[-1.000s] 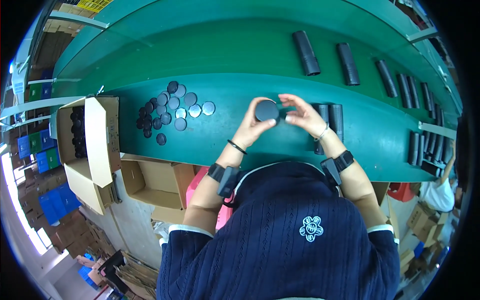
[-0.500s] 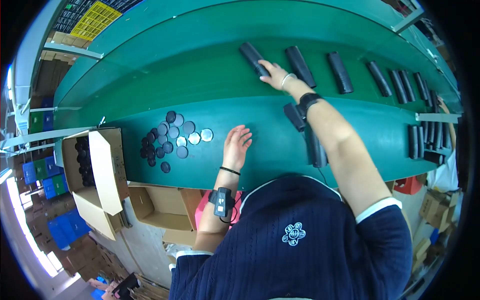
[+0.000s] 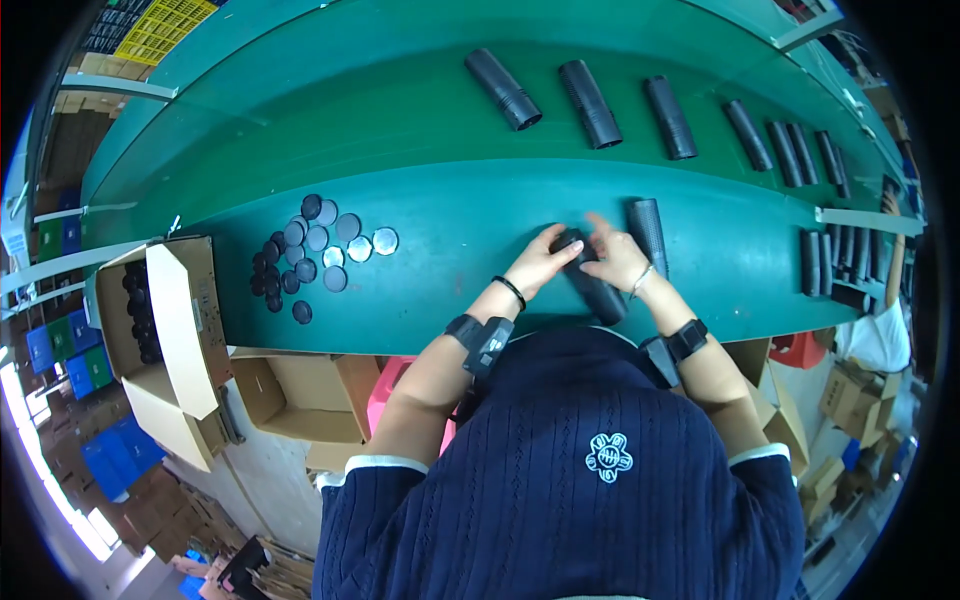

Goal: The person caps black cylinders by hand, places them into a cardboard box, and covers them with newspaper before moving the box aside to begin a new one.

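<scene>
In front of my body, a black ribbed tube [image 3: 598,296] slants over the green table, its lower end close to my shirt. My left hand [image 3: 538,262] has its thumb and fingers closed around the tube's upper end, where a dark round top shows. Against the other side of that end is my right hand [image 3: 617,258], its thumb by the tube and its fingers apart, smeared by motion. Just beyond my right wrist lies another black tube [image 3: 647,232], partly hidden by the wrist.
Several black round caps [image 3: 318,238] lie loose on the left. An open carton [image 3: 200,330] there holds more dark pieces. Spaced tubes lie along the darker green belt [image 3: 400,150]; further tubes [image 3: 827,262] stand at the right, near another person's arm [image 3: 893,265].
My right hand has let go of the tube on the belt and come back toward my body. My left hand has moved right, and both now meet at a tube.
</scene>
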Tool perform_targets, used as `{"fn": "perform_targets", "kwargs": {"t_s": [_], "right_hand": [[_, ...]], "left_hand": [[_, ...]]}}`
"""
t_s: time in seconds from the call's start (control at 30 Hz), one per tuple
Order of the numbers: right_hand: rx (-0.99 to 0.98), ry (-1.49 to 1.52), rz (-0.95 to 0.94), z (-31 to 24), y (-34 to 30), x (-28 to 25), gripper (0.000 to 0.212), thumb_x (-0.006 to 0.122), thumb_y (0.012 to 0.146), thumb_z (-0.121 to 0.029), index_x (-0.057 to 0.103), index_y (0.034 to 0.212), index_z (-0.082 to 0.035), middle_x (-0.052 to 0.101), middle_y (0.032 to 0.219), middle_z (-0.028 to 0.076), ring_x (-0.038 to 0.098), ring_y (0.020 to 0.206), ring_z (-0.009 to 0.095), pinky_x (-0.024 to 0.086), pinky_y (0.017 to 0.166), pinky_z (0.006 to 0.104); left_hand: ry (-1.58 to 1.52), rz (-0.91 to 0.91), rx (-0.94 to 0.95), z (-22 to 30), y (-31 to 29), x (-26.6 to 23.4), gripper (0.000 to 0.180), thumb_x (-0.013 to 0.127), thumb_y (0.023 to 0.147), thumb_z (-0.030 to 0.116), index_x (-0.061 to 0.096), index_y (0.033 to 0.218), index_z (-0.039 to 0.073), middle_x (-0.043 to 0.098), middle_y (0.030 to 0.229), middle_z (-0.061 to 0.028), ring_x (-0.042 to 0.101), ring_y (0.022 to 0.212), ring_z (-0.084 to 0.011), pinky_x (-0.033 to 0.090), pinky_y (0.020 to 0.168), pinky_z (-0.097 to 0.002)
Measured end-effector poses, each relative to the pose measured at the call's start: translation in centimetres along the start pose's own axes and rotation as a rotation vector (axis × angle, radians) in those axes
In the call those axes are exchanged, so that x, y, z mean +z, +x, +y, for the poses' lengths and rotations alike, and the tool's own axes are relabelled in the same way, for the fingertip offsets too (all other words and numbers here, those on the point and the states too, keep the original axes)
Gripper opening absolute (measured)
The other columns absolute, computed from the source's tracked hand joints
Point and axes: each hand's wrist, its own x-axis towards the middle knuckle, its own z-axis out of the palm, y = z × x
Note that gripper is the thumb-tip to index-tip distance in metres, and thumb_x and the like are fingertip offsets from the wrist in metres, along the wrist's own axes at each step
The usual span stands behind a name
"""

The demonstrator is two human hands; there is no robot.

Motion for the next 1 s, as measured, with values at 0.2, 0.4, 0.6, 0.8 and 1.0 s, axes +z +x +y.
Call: {"fn": "perform_targets", "kwargs": {"t_s": [0.2,0.4,0.6,0.8,1.0], "right_hand": [[0.006,1.018,-0.136,-5.0,-1.2,-0.6,0.035,0.056,0.094,-0.022,0.057,0.124,-0.005,0.063,0.109,0.007,0.058,0.102,0.014,0.046,0.090,0.0290],[-0.145,1.069,-0.171,-5.9,-1.2,1.7,0.028,0.062,0.087,-0.009,0.060,0.115,-0.004,0.062,0.107,0.006,0.057,0.101,0.013,0.045,0.090,0.0279],[-0.117,1.115,-0.119,-7.1,-2.3,2.7,0.026,0.063,0.085,-0.005,0.060,0.111,-0.004,0.062,0.107,0.005,0.057,0.099,0.012,0.045,0.089,0.0272],[-0.191,0.977,-0.050,-7.2,-2.3,3.6,0.019,0.063,0.087,-0.009,0.064,0.105,-0.004,0.062,0.107,0.005,0.054,0.101,0.012,0.044,0.088,0.0268],[-0.117,1.003,0.024,-8.1,0.2,3.3,0.016,0.061,0.089,-0.010,0.064,0.103,-0.005,0.062,0.096,0.003,0.057,0.090,0.011,0.051,0.073,0.0248]], "left_hand": [[0.201,0.064,0.707,3.5,-6.7,-2.2,0.081,0.083,0.065,0.007,0.032,0.129,0.009,0.051,0.114,-0.0095,0.051,0.110,-0.0207,0.044,0.093,-0.0339],[0.718,0.242,0.886,3.9,-9.8,-3.0,0.078,0.086,0.062,0.019,0.042,0.125,0.005,0.046,0.120,-0.0124,0.050,0.113,-0.0248,0.043,0.095,-0.0379],[0.590,0.091,0.875,1.8,-10.4,-3.2,0.066,0.073,0.076,0.014,0.038,0.131,0.005,0.041,0.129,-0.0128,0.039,0.124,-0.0265,0.035,0.102,-0.0362],[0.358,0.039,0.755,1.3,-10.0,-3.4,0.060,0.064,0.081,0.007,0.029,0.130,0.003,0.042,0.125,-0.0147,0.043,0.120,-0.0243,0.035,0.101,-0.0356],[0.354,0.069,0.853,3.1,-8.5,-3.8,0.076,0.076,0.074,0.016,0.025,0.130,0.006,0.040,0.126,-0.0160,0.040,0.122,-0.0276,0.034,0.103,-0.0399]]}}
